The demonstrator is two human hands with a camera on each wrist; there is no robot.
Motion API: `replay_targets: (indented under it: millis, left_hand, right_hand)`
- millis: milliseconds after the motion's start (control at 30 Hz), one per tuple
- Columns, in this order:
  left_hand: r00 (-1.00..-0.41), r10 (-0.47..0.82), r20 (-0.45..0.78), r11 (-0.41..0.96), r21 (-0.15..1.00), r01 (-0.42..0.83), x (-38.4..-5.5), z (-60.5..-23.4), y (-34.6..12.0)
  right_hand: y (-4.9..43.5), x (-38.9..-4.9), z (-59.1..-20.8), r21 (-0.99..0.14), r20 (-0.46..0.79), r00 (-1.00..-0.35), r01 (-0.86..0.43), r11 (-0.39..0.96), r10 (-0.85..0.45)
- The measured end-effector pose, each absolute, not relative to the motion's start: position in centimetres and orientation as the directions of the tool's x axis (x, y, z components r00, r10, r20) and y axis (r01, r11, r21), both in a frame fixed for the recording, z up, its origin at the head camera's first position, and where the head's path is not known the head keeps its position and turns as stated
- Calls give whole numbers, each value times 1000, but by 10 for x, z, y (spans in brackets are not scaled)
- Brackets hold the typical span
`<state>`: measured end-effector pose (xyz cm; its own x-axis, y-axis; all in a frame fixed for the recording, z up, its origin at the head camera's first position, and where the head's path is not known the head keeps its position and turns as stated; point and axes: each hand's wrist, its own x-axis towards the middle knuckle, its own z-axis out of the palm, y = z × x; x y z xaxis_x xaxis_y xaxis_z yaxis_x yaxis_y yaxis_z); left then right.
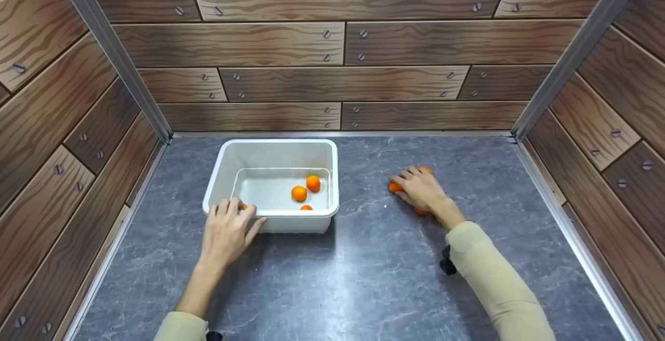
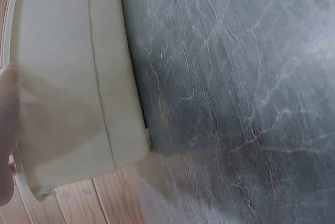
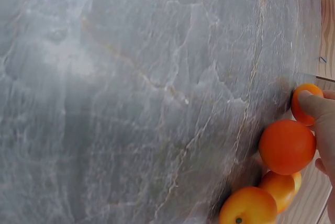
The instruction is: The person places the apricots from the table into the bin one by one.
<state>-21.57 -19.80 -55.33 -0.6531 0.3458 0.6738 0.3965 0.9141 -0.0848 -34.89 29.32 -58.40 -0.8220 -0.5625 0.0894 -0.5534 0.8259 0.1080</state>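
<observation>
Pale sleeves [image 1: 499, 278] reach over a grey tabletop [image 1: 363, 278], left hand [image 1: 226, 232] on a white bin [image 1: 296, 225], right hand [image 1: 422, 193] on a fruit [image 1: 396, 187].
From the head, the left hand grips the near rim at the bin's left corner; a scrap of orange shows past its fingers, and whether they touch it cannot be told. Three orange fruits [image 1: 298, 193] lie toward the bin's right side, the nearest partly hidden by the rim. Well apart, to the bin's right, the right hand partly covers more fruits on the tabletop. From the left wrist, part of the left hand shows at the bin's rim, beside its outer wall. From the right wrist, thumb and fingers pinch the fruit; a redder fruit [image 3: 287, 147] sits just beside it, with yellower fruits [image 3: 248, 206] next in line.
</observation>
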Motion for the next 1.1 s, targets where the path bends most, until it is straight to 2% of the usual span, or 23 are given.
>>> replay_targets:
  millis: [533, 1100]
  left_hand:
    - [-643, 346, 683, 913, -87, 398, -217, -554, -198]
    - [-645, 347, 681, 914, -90, 397, -216, -554, -198]
  right_hand:
    - [282, -342, -574, 80, 184, -799, -567, 819, -572]
    - [250, -337, -552, 59, 376, -703, -631, 773, -603]
